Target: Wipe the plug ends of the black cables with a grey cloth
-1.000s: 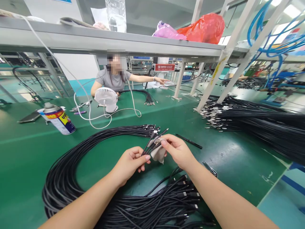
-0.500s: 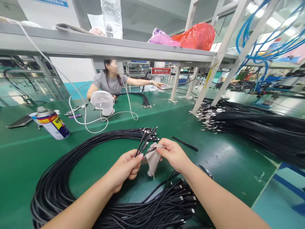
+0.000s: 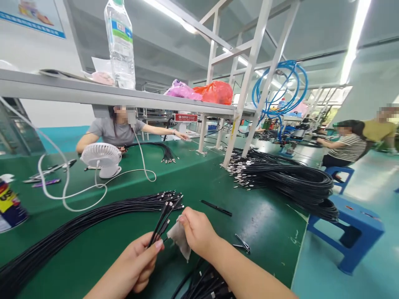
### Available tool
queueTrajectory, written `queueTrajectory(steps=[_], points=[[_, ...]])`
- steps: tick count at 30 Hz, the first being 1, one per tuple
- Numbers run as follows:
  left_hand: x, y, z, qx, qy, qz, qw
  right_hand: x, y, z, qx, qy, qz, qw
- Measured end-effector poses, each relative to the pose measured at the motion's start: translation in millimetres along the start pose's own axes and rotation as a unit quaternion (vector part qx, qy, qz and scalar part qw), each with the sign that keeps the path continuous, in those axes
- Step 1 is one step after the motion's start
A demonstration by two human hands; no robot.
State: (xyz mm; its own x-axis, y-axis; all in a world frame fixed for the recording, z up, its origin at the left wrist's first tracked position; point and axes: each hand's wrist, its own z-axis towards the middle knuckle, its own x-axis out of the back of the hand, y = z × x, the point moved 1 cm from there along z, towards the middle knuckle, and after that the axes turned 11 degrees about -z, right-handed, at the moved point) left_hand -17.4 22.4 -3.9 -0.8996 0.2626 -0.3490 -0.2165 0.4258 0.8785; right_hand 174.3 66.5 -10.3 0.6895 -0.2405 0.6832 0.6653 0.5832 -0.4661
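Several black cables (image 3: 161, 222) with connector ends pointing up are gripped in my left hand (image 3: 141, 255), the thumb pressed along them. My right hand (image 3: 196, 228) pinches a small grey cloth (image 3: 180, 238) just to the right of those connectors. Whether a cable end is inside the cloth is hidden by the fingers. Behind my left hand lies a long bundle of black cables (image 3: 118, 214), its connector ends toward the middle of the green table (image 3: 264, 232). More cable ends (image 3: 207, 284) lie below my right wrist, partly covered by the forearm.
A black pen-like stick (image 3: 216, 207) and nail clippers (image 3: 243, 244) lie to the right. Beyond is a large cable pile (image 3: 280, 174) by the shelf posts. A white fan (image 3: 101, 160) with its cord and a spray can (image 3: 11, 207) stand left. A person (image 3: 109, 128) sits opposite; blue stools (image 3: 352, 224) stand right.
The view has turned up and to the right, bringing stools and more people into sight. My right hand with the cloth has drawn slightly off the cables; my left hand still grips them.
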Motion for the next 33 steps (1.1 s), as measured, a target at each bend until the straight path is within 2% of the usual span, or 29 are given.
queueTrajectory(steps=[6,14,22,33], points=[[-1,-2,2,0.013,0.007,-0.003,1.0,1,-6,0,0.051,0.035,-0.116,0.991],[-7,4,-4,0.019,0.016,-0.007,1.0,-6,-4,2,0.067,0.055,-0.196,0.977],[-14,8,-9,0.016,0.013,-0.019,1.0,-2,-6,2,0.052,0.065,-0.185,0.979],[-12,6,-7,-0.021,0.03,-0.018,0.999,11,-8,6,-0.014,0.053,-0.081,0.995]])
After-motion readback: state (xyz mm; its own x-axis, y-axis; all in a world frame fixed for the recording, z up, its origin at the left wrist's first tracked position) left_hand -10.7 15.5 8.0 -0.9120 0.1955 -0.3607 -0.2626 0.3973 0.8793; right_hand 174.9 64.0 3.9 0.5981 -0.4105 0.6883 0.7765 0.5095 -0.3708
